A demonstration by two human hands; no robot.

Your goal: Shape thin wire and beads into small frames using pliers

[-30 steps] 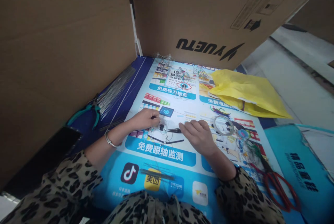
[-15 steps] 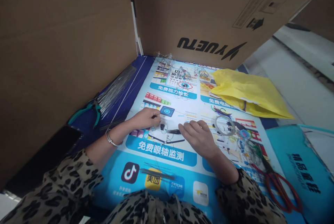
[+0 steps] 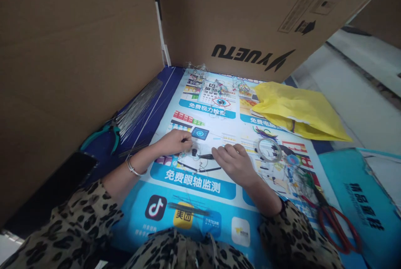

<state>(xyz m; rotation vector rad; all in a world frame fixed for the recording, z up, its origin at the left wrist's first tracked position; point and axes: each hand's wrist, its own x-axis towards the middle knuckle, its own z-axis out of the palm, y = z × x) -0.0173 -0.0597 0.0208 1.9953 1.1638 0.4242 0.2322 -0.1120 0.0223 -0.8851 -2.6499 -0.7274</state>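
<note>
My left hand (image 3: 177, 141) is closed in a pinch over the printed poster (image 3: 200, 227); whatever it holds is too fine to make out. Opposite it, my right hand (image 3: 233, 162) has its fingers curled and closed, their contents hidden. A dark pointed shape (image 3: 206, 156) lies by the right fingertips; I cannot tell whether it is held. Below and between the hands is a thin looped strand with small beads (image 3: 200, 163). Several dark thin wires (image 3: 189, 208) lie nearer my body.
Teal-handled pliers (image 3: 102, 137) and a bundle of straight wires (image 3: 138, 108) lie left. To the right are a clear ring-shaped roll (image 3: 268, 150), red-handled scissors (image 3: 338, 227), a yellow bag (image 3: 303, 110) and a teal packet (image 3: 360, 202). Cardboard walls (image 3: 250, 10) stand behind and left.
My right hand has shifted slightly left, toward my left hand. My left hand stays pinched in nearly the same place, and the view has tilted a little.
</note>
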